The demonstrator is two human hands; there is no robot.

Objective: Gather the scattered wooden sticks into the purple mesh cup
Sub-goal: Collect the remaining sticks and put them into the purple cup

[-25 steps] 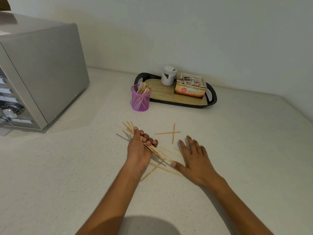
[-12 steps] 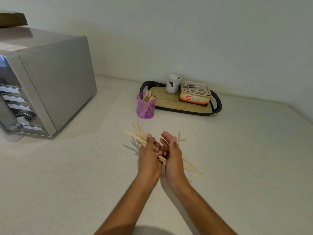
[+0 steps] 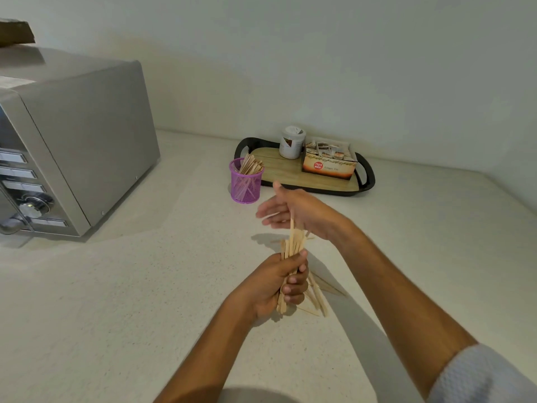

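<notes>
Head view: left hand (image 3: 274,282) fist around upright wooden sticks (image 3: 293,245), right hand (image 3: 296,212) open above.

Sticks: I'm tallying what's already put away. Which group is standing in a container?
The sticks in the purple mesh cup beside the tray. The other bundle is gripped by the left hand, above the counter.

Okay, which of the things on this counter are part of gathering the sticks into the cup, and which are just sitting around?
Part of the job:
- bundle of wooden sticks, gripped upright by the left hand
- right hand, fingers straight, over the bundle's top
- loose sticks on the counter
- purple mesh cup, already holding sticks

Just lying about:
- microwave
- black tray
- white jar
- tea box
</notes>
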